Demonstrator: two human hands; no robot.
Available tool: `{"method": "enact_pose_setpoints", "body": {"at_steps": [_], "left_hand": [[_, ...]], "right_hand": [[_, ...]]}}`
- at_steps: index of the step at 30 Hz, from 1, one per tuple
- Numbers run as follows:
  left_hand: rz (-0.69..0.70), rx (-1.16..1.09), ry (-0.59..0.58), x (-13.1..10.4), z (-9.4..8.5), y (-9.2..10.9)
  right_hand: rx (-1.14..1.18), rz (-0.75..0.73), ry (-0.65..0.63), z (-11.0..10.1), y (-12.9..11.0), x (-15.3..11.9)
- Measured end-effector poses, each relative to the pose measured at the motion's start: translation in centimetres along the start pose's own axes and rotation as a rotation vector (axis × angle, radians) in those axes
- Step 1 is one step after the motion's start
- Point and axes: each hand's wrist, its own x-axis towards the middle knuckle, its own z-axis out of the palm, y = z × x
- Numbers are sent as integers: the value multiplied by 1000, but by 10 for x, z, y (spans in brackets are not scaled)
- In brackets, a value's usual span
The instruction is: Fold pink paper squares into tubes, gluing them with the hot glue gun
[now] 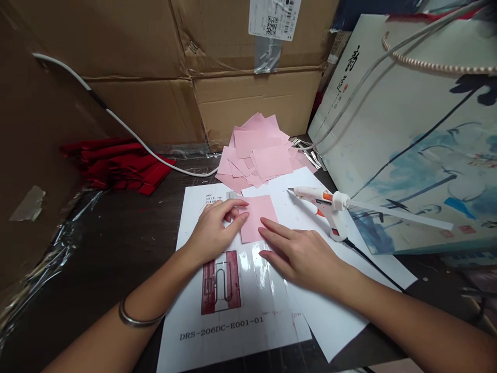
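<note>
On the white sheet [221,347], my left hand [213,228] touches the pink paper [256,207], grip unclear; my right hand [303,254] lies unclenched, fingertips at its right side.

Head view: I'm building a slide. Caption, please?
Left hand and right hand on a pink square near a glue gun.

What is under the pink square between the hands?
The printed sheet shows along the pink square's lower edge and appears to run beneath it. Any print directly underneath is covered and cannot be seen.
</note>
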Motion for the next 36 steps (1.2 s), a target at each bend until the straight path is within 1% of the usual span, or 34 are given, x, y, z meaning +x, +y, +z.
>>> {"method": "enact_pose_setpoints", "body": {"at_steps": [3,7,12,19,24,32,34,36], "left_hand": [[21,-31,24,-1,-1,2],[72,19,29,-1,-2,3],[124,53,15,-3,-3,3],[211,89,-30,-5,-3,1],[259,123,-48,-5,-3,2],[269,146,14,-7,-2,3],[308,188,-34,-7,-3,4],[331,261,-120,-8,-2,6]], "right_hand": [[4,-5,2,1,0,0],[5,13,0,2,0,0],[-1,38,-6,2,-1,0],[-23,44,-65,-1,-1,0],[-34,30,-58,-2,-1,0],[-23,13,-84,-4,-4,0],[-9,12,-76,-3,-3,1],[10,13,-81,-3,-3,1]]}}
